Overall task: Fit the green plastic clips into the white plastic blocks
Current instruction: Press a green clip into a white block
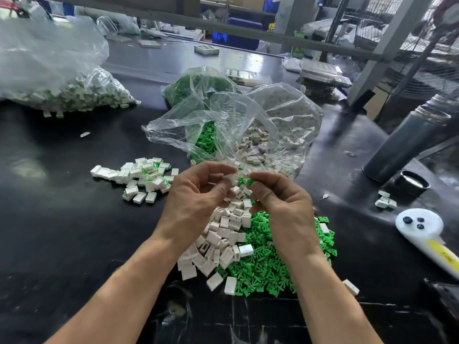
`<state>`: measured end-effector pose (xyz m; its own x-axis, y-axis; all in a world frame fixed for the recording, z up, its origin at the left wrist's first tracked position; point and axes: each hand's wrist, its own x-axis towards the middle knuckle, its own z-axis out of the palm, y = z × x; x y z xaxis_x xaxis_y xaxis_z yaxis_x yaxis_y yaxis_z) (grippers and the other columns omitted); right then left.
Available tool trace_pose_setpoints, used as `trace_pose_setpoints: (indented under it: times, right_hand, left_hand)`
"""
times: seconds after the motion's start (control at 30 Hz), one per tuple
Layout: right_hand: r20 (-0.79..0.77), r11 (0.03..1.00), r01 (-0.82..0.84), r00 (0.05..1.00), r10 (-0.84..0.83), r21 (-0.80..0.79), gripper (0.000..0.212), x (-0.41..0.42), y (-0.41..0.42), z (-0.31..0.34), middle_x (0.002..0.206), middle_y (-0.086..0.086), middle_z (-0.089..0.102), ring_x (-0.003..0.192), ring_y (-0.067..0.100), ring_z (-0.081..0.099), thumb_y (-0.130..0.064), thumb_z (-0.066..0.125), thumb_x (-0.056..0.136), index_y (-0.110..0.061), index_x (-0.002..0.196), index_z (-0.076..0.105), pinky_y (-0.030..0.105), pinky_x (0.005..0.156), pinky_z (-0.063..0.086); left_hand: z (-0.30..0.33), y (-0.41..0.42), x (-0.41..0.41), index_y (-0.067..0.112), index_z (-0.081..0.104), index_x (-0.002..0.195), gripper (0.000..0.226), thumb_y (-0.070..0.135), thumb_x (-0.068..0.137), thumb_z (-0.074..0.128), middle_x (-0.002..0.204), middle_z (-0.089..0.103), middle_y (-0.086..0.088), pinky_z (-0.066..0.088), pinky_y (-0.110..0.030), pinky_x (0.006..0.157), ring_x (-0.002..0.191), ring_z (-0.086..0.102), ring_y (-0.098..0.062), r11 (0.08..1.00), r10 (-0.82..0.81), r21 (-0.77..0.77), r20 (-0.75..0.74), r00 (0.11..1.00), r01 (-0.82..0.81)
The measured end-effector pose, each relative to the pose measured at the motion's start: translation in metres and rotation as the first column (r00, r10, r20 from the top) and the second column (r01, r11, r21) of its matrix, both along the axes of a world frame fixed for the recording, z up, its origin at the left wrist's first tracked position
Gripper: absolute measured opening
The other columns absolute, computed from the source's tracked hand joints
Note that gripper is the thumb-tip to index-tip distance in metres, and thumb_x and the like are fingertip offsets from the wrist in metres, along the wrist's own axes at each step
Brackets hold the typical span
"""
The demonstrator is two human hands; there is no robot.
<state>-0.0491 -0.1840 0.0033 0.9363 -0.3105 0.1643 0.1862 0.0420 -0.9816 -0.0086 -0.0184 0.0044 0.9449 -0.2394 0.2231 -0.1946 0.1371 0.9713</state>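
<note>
My left hand (198, 192) pinches a white plastic block (229, 177) between thumb and fingertips, raised above the table. My right hand (278, 197) pinches a green plastic clip (249, 181) just to the right of that block, the two a small gap apart. Below my hands lies a heap of loose white blocks (221, 242), and beside it on the right a heap of green clips (268, 259). A small pile of white blocks with green showing in them (144, 177) lies to the left.
An open clear bag of white blocks (270, 140) and green clips (206, 137) stands behind my hands. A large bag of blocks (74, 93) lies far left. A grey flask (407, 145), its cap (411, 183) and a white tool (422, 229) lie at right on the black table (62, 232).
</note>
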Motion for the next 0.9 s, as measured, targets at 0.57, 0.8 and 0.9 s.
trace_pose_setpoints:
  times: [0.57,0.8,0.9]
  right_hand:
    - [0.069,0.998,0.002,0.998,0.002,-0.058,0.013,-0.0045,0.0082,0.0003,0.086,0.004,0.075,0.066,0.009,0.061,-0.003,0.074,0.092,-0.011,0.101,0.078,0.02,0.06,0.051]
    - [0.054,0.978,0.047,0.998,-0.037,-0.204,0.016,-0.0041,0.0082,-0.0001,0.091,-0.002,0.078,0.083,0.012,0.072,-0.004,0.078,0.089,-0.019,0.096,0.08,0.027,0.074,0.056]
    - [0.038,0.983,0.041,0.999,-0.034,-0.18,0.018,-0.0049,0.0072,0.0015,0.086,-0.001,0.078,0.07,0.009,0.066,-0.003,0.077,0.089,-0.019,0.096,0.08,0.023,0.066,0.054]
  left_hand:
    - [-0.0017,-0.0067,-0.0004,0.009,0.074,0.101,0.025,0.02,0.079,0.077,0.081,0.074,-0.006,0.059,-0.026,0.066,0.072,0.067,-0.018,0.988,-0.016,-0.156,-0.104,0.994,0.0]
    - [-0.0029,-0.0048,-0.0004,0.008,0.074,0.098,0.025,0.02,0.078,0.079,0.083,0.076,-0.006,0.061,-0.028,0.07,0.073,0.071,-0.018,0.996,-0.001,-0.094,-0.063,0.998,-0.005]
    - [-0.0029,-0.0056,-0.0015,0.007,0.074,0.098,0.024,0.019,0.078,0.079,0.084,0.076,-0.008,0.062,-0.029,0.071,0.074,0.071,-0.019,0.998,-0.006,-0.07,-0.056,0.998,0.002]
